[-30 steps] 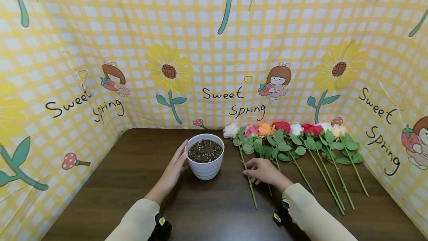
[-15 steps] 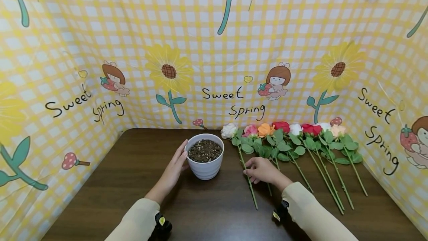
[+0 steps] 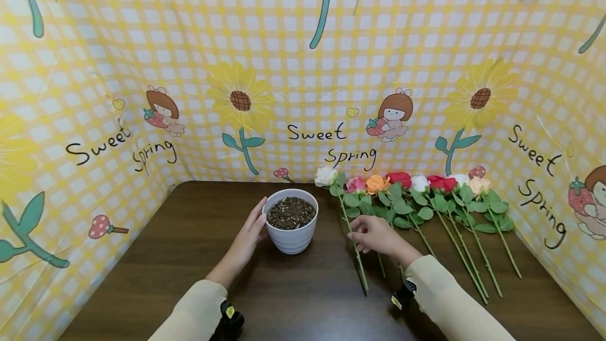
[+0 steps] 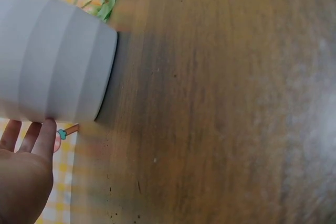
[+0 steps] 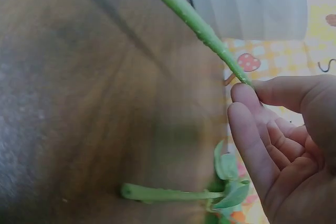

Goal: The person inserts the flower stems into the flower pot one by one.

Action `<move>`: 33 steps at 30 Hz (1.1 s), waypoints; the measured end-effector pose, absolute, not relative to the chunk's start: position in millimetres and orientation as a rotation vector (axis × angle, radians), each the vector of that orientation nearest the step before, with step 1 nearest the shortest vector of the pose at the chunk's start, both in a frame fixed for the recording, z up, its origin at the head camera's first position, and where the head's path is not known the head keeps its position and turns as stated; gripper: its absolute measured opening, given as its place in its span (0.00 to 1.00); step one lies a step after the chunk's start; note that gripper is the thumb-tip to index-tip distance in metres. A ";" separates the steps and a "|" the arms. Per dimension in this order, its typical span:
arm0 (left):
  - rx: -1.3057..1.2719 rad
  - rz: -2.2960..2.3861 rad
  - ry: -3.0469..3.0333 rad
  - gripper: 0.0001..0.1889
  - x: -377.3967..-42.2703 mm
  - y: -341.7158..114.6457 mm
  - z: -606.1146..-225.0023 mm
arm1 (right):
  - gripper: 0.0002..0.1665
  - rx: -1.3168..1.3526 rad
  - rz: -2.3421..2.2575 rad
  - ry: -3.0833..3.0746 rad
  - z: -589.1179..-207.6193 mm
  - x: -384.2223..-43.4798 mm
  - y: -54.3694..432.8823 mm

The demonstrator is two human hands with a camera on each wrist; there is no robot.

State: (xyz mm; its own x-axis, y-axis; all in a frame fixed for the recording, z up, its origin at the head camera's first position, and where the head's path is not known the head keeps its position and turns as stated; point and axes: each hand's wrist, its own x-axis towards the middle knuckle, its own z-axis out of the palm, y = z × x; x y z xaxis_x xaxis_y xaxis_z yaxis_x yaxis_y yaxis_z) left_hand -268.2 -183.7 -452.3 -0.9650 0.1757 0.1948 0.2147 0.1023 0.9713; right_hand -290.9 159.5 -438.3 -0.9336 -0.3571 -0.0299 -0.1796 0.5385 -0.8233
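A white ribbed flowerpot [image 3: 291, 241] filled with dark soil [image 3: 290, 213] stands upright on the table. My left hand [image 3: 243, 241] rests against its left side, fingers nearly straight; the left wrist view shows the fingertips touching the pot wall [image 4: 58, 61]. To the right of the pot, my right hand [image 3: 376, 236] pinches the green stem of a white rose [image 3: 326, 177] between thumb and fingers. In the right wrist view the stem [image 5: 194, 22] slants up from the pinch, its shadow falling on the wood apart from it. The rose's head points toward the back.
Several more roses lie in a row at the back right, among them a pink rose [image 3: 356, 184], an orange rose [image 3: 376, 183] and a peach rose [image 3: 480, 185], stems toward me. A yellow checked cloth [image 3: 303, 83] walls the brown table [image 3: 180, 257] at back and sides.
The white rose has risen slightly, with my right hand lifting a little and shifting slightly right. My left hand and the flowerpot have stayed in place.
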 end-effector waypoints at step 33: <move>-0.428 -2.073 -2.281 0.28 -271.7 -183.1 -456.0 | 0.13 -1.069 -1.455 2.920 -371.8 -287.1 134.2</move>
